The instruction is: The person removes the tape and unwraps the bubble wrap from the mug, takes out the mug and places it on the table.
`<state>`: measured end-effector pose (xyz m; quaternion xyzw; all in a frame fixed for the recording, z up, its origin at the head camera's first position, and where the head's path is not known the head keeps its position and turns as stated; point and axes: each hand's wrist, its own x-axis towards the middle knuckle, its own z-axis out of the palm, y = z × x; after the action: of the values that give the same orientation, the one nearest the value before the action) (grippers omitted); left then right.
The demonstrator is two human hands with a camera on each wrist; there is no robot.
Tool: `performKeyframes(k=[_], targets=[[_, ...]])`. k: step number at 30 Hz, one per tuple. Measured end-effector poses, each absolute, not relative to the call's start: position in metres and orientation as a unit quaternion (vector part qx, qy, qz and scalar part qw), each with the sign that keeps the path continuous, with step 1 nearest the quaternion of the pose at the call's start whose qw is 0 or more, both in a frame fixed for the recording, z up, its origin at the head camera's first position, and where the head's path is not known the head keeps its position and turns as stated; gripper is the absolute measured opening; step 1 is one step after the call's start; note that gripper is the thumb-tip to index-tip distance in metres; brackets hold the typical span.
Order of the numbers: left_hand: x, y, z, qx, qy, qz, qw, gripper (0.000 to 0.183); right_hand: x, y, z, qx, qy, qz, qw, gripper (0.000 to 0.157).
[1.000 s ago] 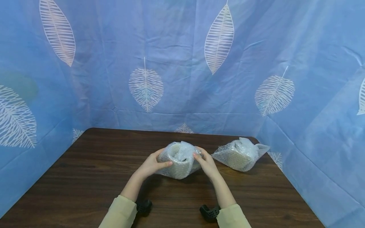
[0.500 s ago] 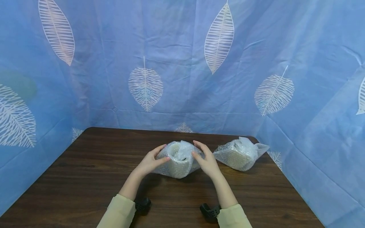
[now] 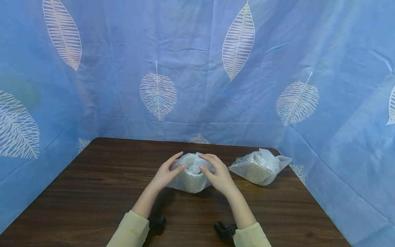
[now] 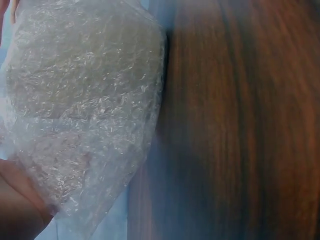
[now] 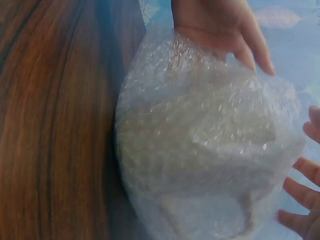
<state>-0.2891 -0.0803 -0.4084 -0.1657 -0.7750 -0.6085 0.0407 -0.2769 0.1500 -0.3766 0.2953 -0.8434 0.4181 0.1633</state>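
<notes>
A mug-like item [image 3: 190,180] in bubble wrap stands near the middle of the table, its pale round rim facing up. A handle loop [image 5: 246,207] shows faintly through the wrap in the right wrist view. On its left side is my left hand [image 3: 164,174], thumb and fingers spread and loosely curved by the wrap. My right hand [image 3: 219,175] is over the right side, its fingers bent loosely. The right wrist view has these fingers [image 5: 302,192] apart from the wrap. Whether the left hand touches the wrap, I cannot tell.
Another bubble-wrapped item [image 3: 259,169] lies to the right, towards the table's far right corner, with a loose wrap end sticking out. The dark wooden table [image 3: 102,185] has blue leaf-print cloth [image 3: 191,68] hanging behind and beside it.
The right hand has eased off the wrap and shifted left over the item. The left fingertips have risen a little. The wrapped item stays in nearly the same place.
</notes>
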Motion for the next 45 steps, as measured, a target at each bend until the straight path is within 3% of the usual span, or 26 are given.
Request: performKeyframes(k=[9,19,32,39,45], targets=[[-0.288,-0.079,-0.411,-0.170,-0.778,-0.604,0.031,0.049,-0.275,0.139,-0.375,0.286,-0.889,0.325,0.146,0.034],[-0.264,-0.077,-0.379,-0.178,-0.775,-0.606,0.015,0.045,-0.278,0.135,-0.375,0.299,-0.904,0.267,0.149,0.029],[-0.264,-0.077,-0.380,-0.174,-0.774,-0.609,0.008,0.045,-0.279,0.132,-0.362,0.308,-0.924,0.202,0.098,0.031],[-0.265,-0.076,-0.380,-0.173,-0.774,-0.609,0.011,0.045,-0.278,0.131,-0.359,0.300,-0.925,0.220,0.082,0.024],[-0.264,-0.075,-0.381,-0.175,-0.772,-0.611,0.015,0.045,-0.278,0.129,-0.363,0.296,-0.913,0.262,0.102,0.009]])
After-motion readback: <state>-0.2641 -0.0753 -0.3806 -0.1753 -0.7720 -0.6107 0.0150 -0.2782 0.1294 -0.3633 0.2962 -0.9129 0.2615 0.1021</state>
